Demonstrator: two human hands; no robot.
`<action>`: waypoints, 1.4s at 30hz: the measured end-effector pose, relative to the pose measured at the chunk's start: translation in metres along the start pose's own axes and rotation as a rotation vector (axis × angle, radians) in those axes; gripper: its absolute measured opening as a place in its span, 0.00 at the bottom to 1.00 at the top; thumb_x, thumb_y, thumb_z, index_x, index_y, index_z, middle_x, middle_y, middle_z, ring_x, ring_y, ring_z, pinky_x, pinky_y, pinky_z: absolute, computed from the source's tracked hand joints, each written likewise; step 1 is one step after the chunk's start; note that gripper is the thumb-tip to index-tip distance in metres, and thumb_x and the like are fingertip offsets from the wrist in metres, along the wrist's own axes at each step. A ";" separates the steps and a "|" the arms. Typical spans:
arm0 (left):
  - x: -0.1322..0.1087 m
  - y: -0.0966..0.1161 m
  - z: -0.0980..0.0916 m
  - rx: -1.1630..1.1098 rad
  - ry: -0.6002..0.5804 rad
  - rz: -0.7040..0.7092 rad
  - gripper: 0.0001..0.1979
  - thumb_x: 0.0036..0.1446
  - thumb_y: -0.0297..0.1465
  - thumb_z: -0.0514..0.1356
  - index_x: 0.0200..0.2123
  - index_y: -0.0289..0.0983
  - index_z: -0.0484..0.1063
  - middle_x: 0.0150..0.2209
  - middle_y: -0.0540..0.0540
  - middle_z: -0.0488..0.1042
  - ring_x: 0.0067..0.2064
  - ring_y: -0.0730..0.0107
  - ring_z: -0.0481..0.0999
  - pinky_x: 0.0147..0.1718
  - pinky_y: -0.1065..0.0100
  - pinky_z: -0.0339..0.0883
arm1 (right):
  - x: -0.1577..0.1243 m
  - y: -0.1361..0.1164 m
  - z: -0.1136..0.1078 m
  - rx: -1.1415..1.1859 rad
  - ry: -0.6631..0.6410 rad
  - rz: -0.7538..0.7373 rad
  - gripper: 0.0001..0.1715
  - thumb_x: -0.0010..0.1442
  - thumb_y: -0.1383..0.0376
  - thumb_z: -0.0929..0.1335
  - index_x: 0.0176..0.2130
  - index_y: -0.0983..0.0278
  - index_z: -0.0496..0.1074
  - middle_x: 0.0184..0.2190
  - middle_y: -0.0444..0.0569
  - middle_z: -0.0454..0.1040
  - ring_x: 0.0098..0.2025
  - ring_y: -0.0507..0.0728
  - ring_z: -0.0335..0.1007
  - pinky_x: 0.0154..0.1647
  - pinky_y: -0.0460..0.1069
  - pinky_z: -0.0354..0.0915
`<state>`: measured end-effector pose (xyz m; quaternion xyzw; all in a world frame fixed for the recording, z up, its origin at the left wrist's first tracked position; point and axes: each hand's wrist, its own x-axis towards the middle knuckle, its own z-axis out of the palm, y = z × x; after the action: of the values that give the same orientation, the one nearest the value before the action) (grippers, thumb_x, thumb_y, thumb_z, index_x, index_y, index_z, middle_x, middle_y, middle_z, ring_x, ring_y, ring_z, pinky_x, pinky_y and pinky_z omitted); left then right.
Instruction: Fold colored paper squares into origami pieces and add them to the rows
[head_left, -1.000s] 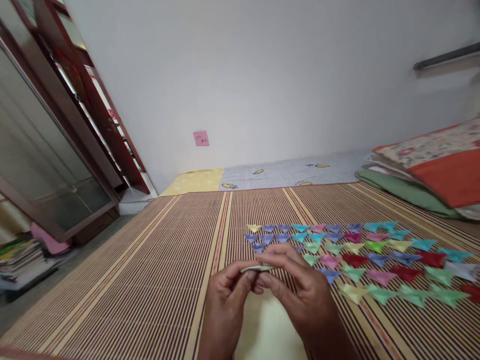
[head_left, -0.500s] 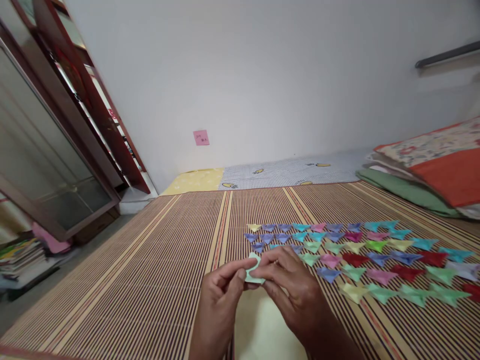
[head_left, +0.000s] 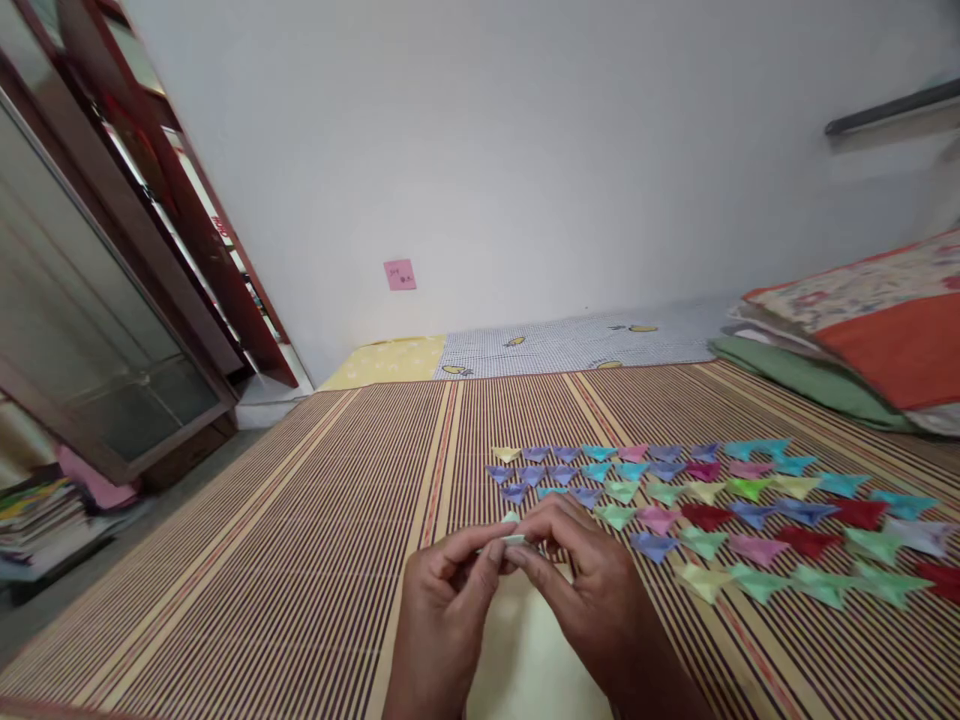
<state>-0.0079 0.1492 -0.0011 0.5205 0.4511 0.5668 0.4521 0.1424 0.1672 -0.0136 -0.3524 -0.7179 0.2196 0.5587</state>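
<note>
A small pale green piece of paper (head_left: 513,540) is pinched between my two hands, mostly covered by the fingers. My left hand (head_left: 456,595) grips its left side with thumb and forefinger. Closed on the right side is my right hand (head_left: 589,585), its thumb tip close to the left thumb. Below the hands lies a plain pale yellowish surface (head_left: 529,655), partly hidden by them. To the right, several rows of small folded paper pieces (head_left: 757,582) in green, blue, pink, red and yellow lie on the striped mat (head_left: 300,560).
A grey checked cloth (head_left: 547,348) and a yellow cloth (head_left: 394,362) run along the wall. Folded bedding (head_left: 877,330) is piled at the right. A pink note (head_left: 400,275) sticks to the wall. Books (head_left: 45,515) are stacked at the far left, near a glazed door (head_left: 112,330).
The green paper has turned and been pressed narrower, so less of its face shows. My right fingers have curled in and both thumbs have drawn together at its near edge.
</note>
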 end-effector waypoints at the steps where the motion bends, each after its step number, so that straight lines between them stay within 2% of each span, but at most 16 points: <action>1: 0.000 -0.001 0.000 -0.019 0.002 -0.004 0.11 0.55 0.37 0.71 0.39 0.38 0.87 0.35 0.41 0.86 0.37 0.60 0.84 0.39 0.68 0.78 | 0.000 0.000 0.000 0.011 0.010 0.019 0.08 0.64 0.71 0.69 0.33 0.61 0.72 0.31 0.43 0.72 0.36 0.56 0.68 0.37 0.50 0.63; 5: 0.003 -0.008 -0.003 -0.130 0.027 -0.051 0.11 0.56 0.36 0.71 0.39 0.37 0.86 0.34 0.42 0.86 0.35 0.63 0.84 0.38 0.68 0.79 | -0.001 0.002 -0.003 0.039 0.051 0.056 0.06 0.61 0.71 0.71 0.35 0.60 0.71 0.34 0.44 0.72 0.38 0.56 0.69 0.38 0.49 0.63; 9: 0.005 -0.014 -0.006 -0.195 0.039 -0.082 0.10 0.57 0.35 0.70 0.38 0.35 0.84 0.35 0.43 0.86 0.35 0.62 0.85 0.39 0.66 0.79 | -0.001 0.003 -0.004 0.090 0.006 0.094 0.09 0.64 0.68 0.70 0.30 0.61 0.70 0.32 0.44 0.70 0.37 0.56 0.69 0.37 0.49 0.62; 16: 0.005 -0.007 0.000 -0.243 0.033 -0.083 0.12 0.54 0.37 0.72 0.33 0.36 0.76 0.32 0.46 0.84 0.34 0.64 0.85 0.37 0.68 0.79 | -0.001 0.001 0.003 0.110 0.079 0.145 0.11 0.64 0.67 0.68 0.29 0.61 0.69 0.30 0.44 0.70 0.33 0.55 0.67 0.34 0.49 0.62; 22: 0.003 -0.002 0.004 -0.224 0.100 -0.091 0.16 0.52 0.39 0.73 0.30 0.36 0.72 0.25 0.51 0.79 0.31 0.67 0.84 0.34 0.70 0.78 | -0.001 0.001 0.005 0.110 0.129 0.135 0.11 0.63 0.68 0.68 0.28 0.62 0.68 0.29 0.43 0.68 0.31 0.54 0.67 0.32 0.48 0.63; 31: 0.002 -0.002 0.009 -0.192 0.117 -0.044 0.18 0.51 0.40 0.73 0.28 0.36 0.70 0.26 0.50 0.78 0.30 0.66 0.83 0.33 0.68 0.78 | -0.004 0.000 0.009 0.070 0.153 0.137 0.12 0.64 0.68 0.68 0.28 0.61 0.66 0.28 0.42 0.68 0.31 0.54 0.67 0.33 0.49 0.63; 37: 0.001 -0.007 0.010 -0.162 0.142 -0.016 0.17 0.54 0.40 0.72 0.30 0.37 0.70 0.26 0.49 0.79 0.30 0.66 0.83 0.34 0.68 0.78 | -0.004 0.000 0.010 0.041 0.171 0.133 0.12 0.63 0.68 0.67 0.28 0.61 0.66 0.28 0.42 0.69 0.31 0.54 0.67 0.33 0.49 0.63; 42: 0.001 -0.008 0.011 -0.206 0.153 -0.016 0.17 0.53 0.39 0.72 0.30 0.37 0.69 0.26 0.49 0.80 0.30 0.66 0.83 0.32 0.69 0.77 | -0.005 0.002 0.011 0.049 0.167 0.162 0.11 0.63 0.67 0.68 0.28 0.61 0.67 0.27 0.42 0.70 0.30 0.54 0.68 0.32 0.48 0.64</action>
<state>0.0035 0.1521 -0.0080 0.4229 0.4280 0.6444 0.4719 0.1332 0.1659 -0.0213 -0.4124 -0.6326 0.2513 0.6054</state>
